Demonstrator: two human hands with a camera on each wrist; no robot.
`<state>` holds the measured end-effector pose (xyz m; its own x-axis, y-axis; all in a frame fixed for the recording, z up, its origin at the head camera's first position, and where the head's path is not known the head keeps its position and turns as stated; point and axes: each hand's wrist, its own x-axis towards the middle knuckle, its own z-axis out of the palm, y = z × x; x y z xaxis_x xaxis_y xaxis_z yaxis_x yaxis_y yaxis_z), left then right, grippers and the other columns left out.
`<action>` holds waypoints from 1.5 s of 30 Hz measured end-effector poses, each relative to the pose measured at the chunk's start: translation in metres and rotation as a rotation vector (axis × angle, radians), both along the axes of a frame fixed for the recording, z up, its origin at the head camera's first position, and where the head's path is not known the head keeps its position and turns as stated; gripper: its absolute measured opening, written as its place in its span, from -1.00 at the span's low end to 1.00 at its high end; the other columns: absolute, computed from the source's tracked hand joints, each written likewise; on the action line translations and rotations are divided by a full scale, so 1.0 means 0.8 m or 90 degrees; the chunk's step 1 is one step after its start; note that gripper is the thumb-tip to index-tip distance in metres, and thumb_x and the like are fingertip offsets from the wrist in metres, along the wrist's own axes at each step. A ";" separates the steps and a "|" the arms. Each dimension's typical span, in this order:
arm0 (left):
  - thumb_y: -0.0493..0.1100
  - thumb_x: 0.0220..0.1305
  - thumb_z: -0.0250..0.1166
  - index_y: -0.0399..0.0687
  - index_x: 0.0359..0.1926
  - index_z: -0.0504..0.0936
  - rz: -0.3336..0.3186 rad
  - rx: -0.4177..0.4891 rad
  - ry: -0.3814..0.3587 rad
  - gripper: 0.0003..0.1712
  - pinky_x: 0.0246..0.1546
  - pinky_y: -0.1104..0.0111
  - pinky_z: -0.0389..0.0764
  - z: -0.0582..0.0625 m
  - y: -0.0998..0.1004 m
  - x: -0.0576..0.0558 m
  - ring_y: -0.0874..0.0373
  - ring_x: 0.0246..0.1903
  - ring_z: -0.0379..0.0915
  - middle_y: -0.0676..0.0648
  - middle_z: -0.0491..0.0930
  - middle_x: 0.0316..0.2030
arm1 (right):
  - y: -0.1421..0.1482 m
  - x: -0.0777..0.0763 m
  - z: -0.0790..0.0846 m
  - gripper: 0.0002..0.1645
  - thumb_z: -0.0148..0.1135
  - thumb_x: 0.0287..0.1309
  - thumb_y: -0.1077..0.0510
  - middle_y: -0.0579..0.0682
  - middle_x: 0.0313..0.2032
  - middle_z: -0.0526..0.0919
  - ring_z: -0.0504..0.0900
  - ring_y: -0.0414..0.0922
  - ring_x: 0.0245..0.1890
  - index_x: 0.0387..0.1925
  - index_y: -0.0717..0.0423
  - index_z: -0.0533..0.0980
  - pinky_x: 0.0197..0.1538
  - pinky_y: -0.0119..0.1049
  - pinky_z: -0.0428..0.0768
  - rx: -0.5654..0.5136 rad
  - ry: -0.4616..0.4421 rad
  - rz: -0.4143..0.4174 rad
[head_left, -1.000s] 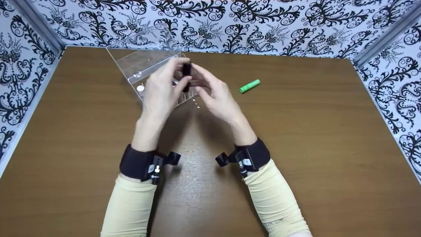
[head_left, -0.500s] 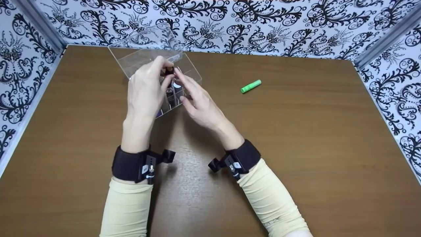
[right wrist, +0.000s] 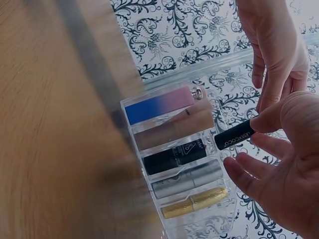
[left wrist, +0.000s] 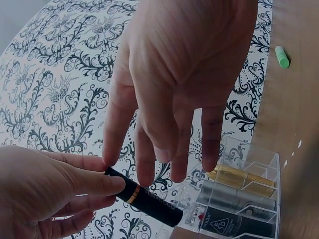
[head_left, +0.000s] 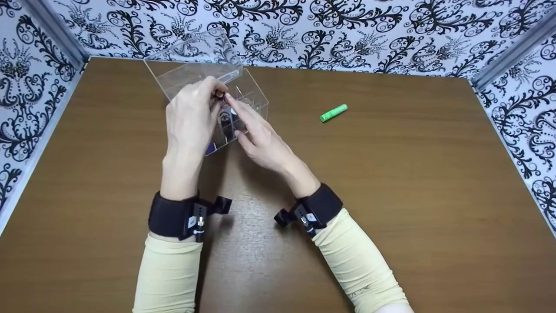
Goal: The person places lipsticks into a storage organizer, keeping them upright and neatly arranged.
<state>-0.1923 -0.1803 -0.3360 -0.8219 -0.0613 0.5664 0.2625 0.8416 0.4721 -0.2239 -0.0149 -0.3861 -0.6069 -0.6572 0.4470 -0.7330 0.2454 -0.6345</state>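
Observation:
My left hand (head_left: 189, 115) pinches a black lipstick (left wrist: 157, 206) between thumb and index finger, near one end. The lipstick has a gold band in the middle and points down at a slant over a clear plastic organizer (head_left: 259, 89). My right hand (head_left: 267, 145) has its fingers extended, and its index fingertip touches the lipstick's upper end. In the right wrist view the organizer's slots hold a blue-and-pink tube (right wrist: 159, 105), a beige tube (right wrist: 172, 132), a black tube (right wrist: 175, 157), a silver tube (right wrist: 187, 179) and a gold tube (right wrist: 194, 203).
The organizer's clear lid (head_left: 186, 76) stands raised at its back. A light green tube (head_left: 333, 113) lies on the brown table (head_left: 391, 195) to the right. Patterned panels (head_left: 347, 39) enclose the table at the back and sides.
Both hands have moved left with the lipstick, which has gone from upright to nearly end-on in the head view. More of the organizer's right side shows. The green tube stays put.

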 end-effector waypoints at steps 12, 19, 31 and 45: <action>-0.42 0.31 0.29 -0.17 -0.11 0.68 0.001 -0.010 -0.046 -0.82 -0.15 -0.10 0.60 -0.008 -0.006 -0.007 -0.20 -0.12 0.66 -0.18 0.74 -0.15 | -0.004 -0.001 -0.006 -0.22 0.04 0.34 0.38 0.28 0.48 0.20 0.13 0.14 0.50 0.54 0.29 0.09 0.55 -0.19 -0.05 0.077 0.033 -0.012; -0.40 0.34 0.29 -0.19 -0.07 0.70 0.002 -0.012 -0.073 -0.82 -0.13 -0.09 0.60 -0.011 -0.006 -0.009 -0.24 -0.12 0.66 -0.19 0.74 -0.11 | -0.007 -0.004 -0.012 -0.22 0.05 0.30 0.39 0.30 0.45 0.24 0.15 0.22 0.47 0.52 0.34 0.11 0.55 -0.06 -0.06 0.090 0.052 -0.022; -0.36 0.38 0.27 -0.26 -0.02 0.66 0.001 -0.026 -0.103 -0.81 -0.05 -0.09 0.56 -0.022 -0.013 -0.015 -0.28 -0.06 0.62 -0.24 0.71 -0.06 | -0.022 -0.002 -0.013 -0.22 0.08 0.35 0.30 0.22 0.49 0.21 0.09 0.14 0.51 0.53 0.30 0.09 0.55 -0.03 -0.10 0.152 0.041 -0.076; -0.42 0.36 0.22 -0.35 0.00 0.65 -0.024 -0.048 -0.140 -0.77 -0.01 -0.09 0.55 -0.032 -0.012 -0.020 -0.30 -0.07 0.61 -0.34 0.69 -0.09 | -0.023 -0.002 -0.017 -0.24 0.08 0.39 0.25 0.13 0.54 0.13 -0.02 0.17 0.54 0.55 0.21 0.12 0.50 0.18 -0.02 0.250 0.050 -0.118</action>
<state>-0.2080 -0.1899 -0.3613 -0.9270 0.0070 0.3750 0.1918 0.8680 0.4580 -0.2258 -0.0335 -0.3995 -0.7046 -0.6697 0.2345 -0.6963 0.5888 -0.4105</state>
